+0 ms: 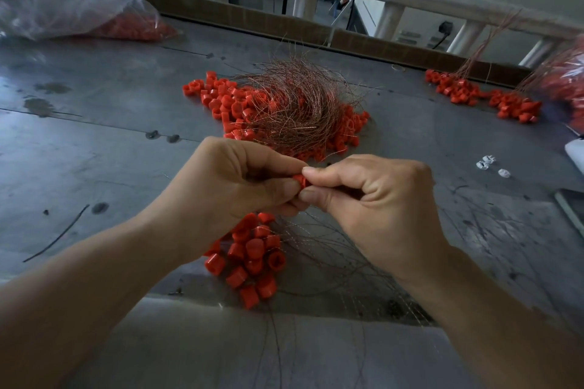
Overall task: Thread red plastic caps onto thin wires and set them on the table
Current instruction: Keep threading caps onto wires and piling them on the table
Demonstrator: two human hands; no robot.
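Over mid-table (94, 136), head view: left hand (240, 180) and right hand (366, 199) both pinch one red cap (300, 181) at the fingertips, clear of the surface. Wire at the cap is too thin to see. Risks, my read: wire end misses the hole or kinks; loose wires (316, 230) below snag a wrist; a dropped cap vanishes into the near heap (252, 259).

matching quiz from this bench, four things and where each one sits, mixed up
1. clear plastic bag of red caps
2. tangled heap of thin copper wires
3. small white plastic pieces
4. single red plastic cap

A. pinched between left hand and right hand
B. far left of the grey metal table
C. mid-table, over loose red caps
D. on the table, right of the right hand

Pairs: 1-B, 2-C, 3-D, 4-A
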